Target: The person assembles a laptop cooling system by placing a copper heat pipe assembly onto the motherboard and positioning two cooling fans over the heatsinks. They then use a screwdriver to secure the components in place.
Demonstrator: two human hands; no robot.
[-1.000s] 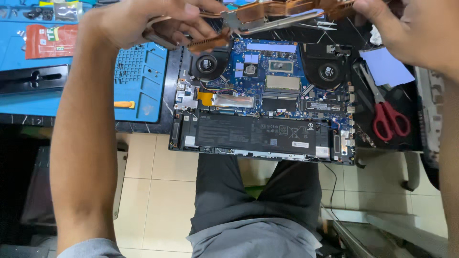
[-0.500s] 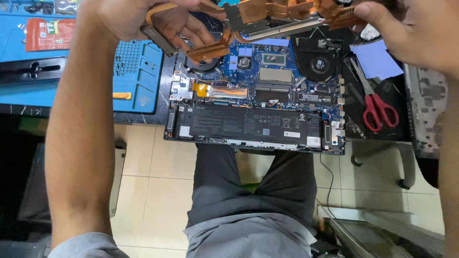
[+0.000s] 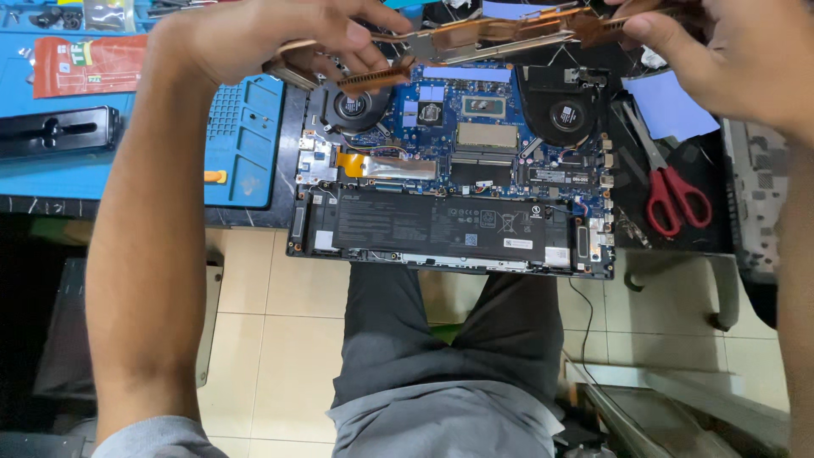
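Lifting clear, the copper heat-pipe assembly with finned ends (image 3: pixel 500 34) now hangs higher above the opened laptop's blue motherboard (image 3: pixel 458 127). Both hands, left hand (image 3: pixel 280 38) and right hand (image 3: pixel 729 59), pinch its ends, so it looks freed.

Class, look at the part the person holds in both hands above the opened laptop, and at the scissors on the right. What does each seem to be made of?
Heat-pipe assembly, held by the left hand and right hand: likely copper, matte reddish-brown metal with thin fins.
Scissors: grey, probably steel blades; glossy red handles, apparently plastic.
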